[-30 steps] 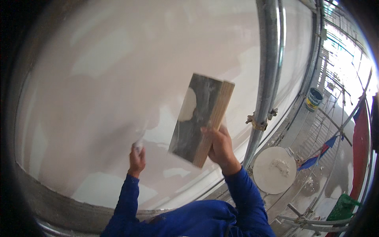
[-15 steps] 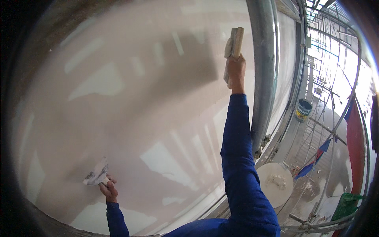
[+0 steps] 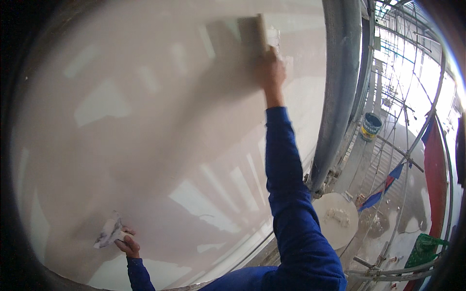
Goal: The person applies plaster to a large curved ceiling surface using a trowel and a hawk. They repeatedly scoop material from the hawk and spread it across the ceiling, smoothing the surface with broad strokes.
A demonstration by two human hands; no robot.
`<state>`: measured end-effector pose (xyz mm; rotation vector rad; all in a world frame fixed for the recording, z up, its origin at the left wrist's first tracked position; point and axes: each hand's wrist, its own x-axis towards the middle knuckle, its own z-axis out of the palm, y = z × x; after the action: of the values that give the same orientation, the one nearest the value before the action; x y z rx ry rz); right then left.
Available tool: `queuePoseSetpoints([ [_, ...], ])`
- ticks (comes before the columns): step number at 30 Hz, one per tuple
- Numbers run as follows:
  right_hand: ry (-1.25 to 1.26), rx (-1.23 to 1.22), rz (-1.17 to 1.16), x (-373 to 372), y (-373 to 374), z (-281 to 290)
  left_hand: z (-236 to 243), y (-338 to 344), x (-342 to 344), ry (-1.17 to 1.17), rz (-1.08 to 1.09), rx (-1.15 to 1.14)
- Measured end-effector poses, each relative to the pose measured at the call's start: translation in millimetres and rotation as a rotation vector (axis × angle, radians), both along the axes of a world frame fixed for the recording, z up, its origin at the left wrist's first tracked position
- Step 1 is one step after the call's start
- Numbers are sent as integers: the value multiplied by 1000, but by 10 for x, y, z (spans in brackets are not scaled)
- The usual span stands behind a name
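With my right arm reaching far up, my right hand (image 3: 273,72) is closed round the pale handle of a plastering trowel (image 3: 262,32). The trowel lies at the upper part of a smooth, patchy pale wall (image 3: 150,150); whether the whole blade touches it I cannot tell. Low on the left, my left hand (image 3: 129,246) grips a putty knife (image 3: 108,232) by its short handle. Grey-white smears cover its wide blade, which is tilted and close to the wall. Both my sleeves are blue.
A thick metal pole (image 3: 340,82) runs along the wall's right side. Below it stands a round pale tub (image 3: 326,230) with white lumps in it. A bucket (image 3: 371,127) rests on planks. Scaffold tubes, red-blue cloth (image 3: 435,179) and green netting (image 3: 423,251) fill the right.
My right hand and the trowel have moved up and left, turning against the wall. My left hand with the putty knife sits lower and a little farther left. The view has shifted slightly.
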<state>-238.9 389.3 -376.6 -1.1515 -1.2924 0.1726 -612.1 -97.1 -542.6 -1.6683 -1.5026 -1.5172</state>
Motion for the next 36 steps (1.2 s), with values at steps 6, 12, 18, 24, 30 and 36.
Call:
queuePoseSetpoints([
  [6, -28, 302, 268, -678, -1274, -116, -385, -120, -567, -73, -73, 16],
  [12, 11, 95, 84, -41, -615, 203, -149, -129, -115, -77, 8, 32],
  [18, 85, 85, -63, 550, 363, 572, -199, -21, -295, 65, -84, 21],
  [24, -6, -7, -58, 258, 345, 587, -545, -190, -652, -54, 0, 15],
  [30, -88, 434, 5, -649, -788, 325, -506, -233, -745, 34, -19, 27],
  [36, -40, 271, -5, -149, -738, 487, -480, -295, -602, -155, 61, -2],
])
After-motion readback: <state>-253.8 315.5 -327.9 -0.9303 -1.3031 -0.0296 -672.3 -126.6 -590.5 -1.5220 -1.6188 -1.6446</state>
